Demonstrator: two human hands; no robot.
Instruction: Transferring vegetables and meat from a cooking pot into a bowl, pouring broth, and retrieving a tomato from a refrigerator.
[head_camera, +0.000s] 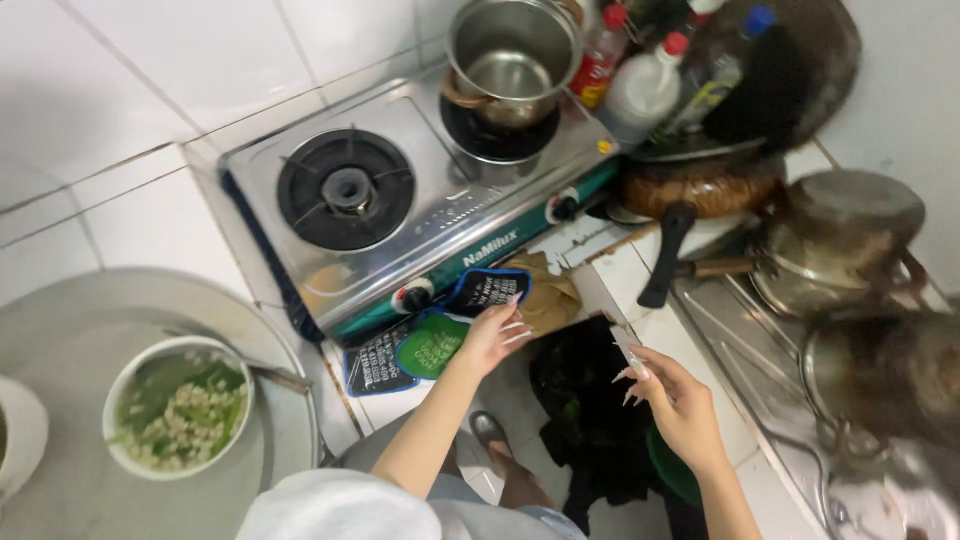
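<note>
Over on the far left a white bowl of green soup sits on a round metal tray, spoon handle poking out, so it's parked out of the way. Next comes the two-burner gas stove on the tiled surface, with an empty steel pot on its right burner. Below the stove's front edge, the left hand hovers with fingers spread open, just touching the dark pot holders lying there. The right hand pinches a small pale strip between its fingers above a black-lined bin. I can't tell what the strip is. Bottles and pans crowd the right side.
</note>
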